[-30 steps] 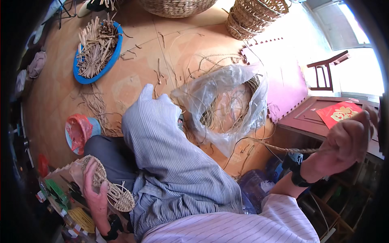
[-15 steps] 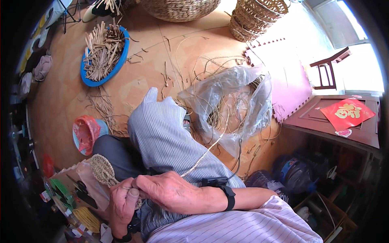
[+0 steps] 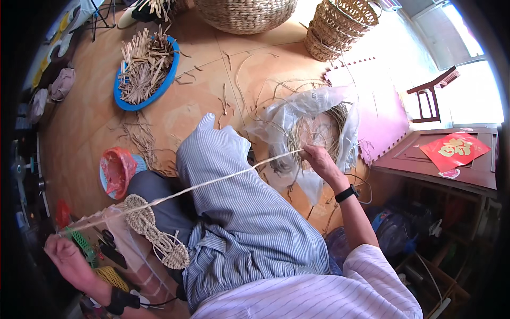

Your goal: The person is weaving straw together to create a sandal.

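Observation:
A pale straw cord runs taut in a long slant across my lap. Its far-right end is pinched in my right hand, over a clear plastic bag that holds a coil of thin cord. My left hand, out at the lower left, has its fingers closed at the cord's other end; the grip is slightly blurred. Below the cord, a braided straw piece with rounded ends rests on my left thigh, beside the striped cloth over my lap. Neither hand touches it.
A blue basin of straw strips and a small pail lined with red plastic stand on the floor at left. Woven baskets are at the back. Scissors lie near my left arm; a wooden cabinet stands at right.
My hands were together over the braided piece; they have moved wide apart, right hand to the bag, left hand out leftward, drawing the cord straight. The braided piece now lies uncovered.

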`<action>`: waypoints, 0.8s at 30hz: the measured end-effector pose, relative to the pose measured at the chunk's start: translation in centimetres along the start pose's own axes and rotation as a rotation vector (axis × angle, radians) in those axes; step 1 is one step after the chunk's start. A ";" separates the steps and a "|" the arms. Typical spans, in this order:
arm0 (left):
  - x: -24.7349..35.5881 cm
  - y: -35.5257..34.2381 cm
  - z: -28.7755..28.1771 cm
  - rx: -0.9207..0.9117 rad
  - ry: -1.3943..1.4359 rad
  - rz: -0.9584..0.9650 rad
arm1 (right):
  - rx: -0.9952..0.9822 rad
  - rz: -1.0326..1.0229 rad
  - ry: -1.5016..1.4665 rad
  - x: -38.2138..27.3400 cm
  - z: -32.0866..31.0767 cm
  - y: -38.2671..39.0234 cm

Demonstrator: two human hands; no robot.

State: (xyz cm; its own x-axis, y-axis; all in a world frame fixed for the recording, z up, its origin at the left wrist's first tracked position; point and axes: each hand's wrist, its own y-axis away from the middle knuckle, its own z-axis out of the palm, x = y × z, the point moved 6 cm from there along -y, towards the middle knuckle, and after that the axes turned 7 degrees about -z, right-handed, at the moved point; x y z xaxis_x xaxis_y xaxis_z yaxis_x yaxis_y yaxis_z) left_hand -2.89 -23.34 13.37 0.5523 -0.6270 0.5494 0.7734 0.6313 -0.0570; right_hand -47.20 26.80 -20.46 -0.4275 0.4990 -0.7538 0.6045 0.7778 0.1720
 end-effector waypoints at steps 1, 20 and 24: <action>-1.7 -0.3 0.5 -0.003 -0.006 0.007 | -0.026 0.146 -0.211 2.1 1.4 0.3; -23.7 1.1 2.6 0.119 -1.220 -0.484 | 0.227 0.359 0.400 10.0 11.2 -2.8; -25.4 1.1 3.1 0.105 -1.273 -0.548 | -0.084 0.337 0.274 11.8 14.1 -3.1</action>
State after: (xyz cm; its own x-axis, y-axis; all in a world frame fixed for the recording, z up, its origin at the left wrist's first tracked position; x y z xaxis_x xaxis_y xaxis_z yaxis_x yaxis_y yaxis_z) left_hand -17.09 -5.30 1.92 -0.5146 0.0031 0.8575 0.7387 0.5093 0.4415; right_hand -44.59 24.86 -38.81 -0.3852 0.8040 -0.4530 0.6886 0.5772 0.4389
